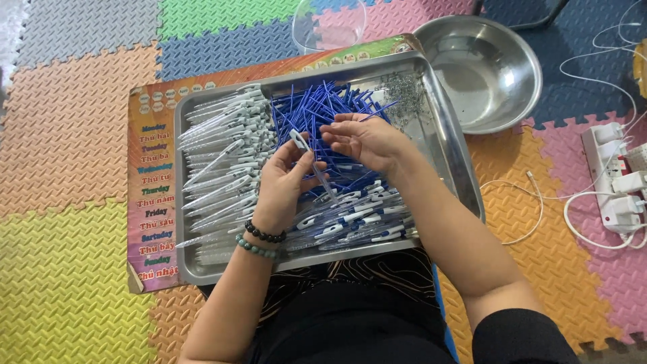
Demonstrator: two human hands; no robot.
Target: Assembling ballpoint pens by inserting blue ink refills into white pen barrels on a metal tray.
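I am looking down at a metal tray [441, 135] across my lap, kept close so both hands work over its middle. My left hand [286, 182] pinches a clear pen barrel [311, 165] between thumb and fingertips, tilted so its top end faces the other hand. My right hand [364, 140], just beside it, has its fingers curled together; I cannot tell what they pinch. Blue refills [317, 108] lie heaped just beyond both hands, empty clear barrels [222, 148] outward of the left, finished pens [357, 219] beneath the wrists. A steel bowl [482, 71] sits beyond the right hand.
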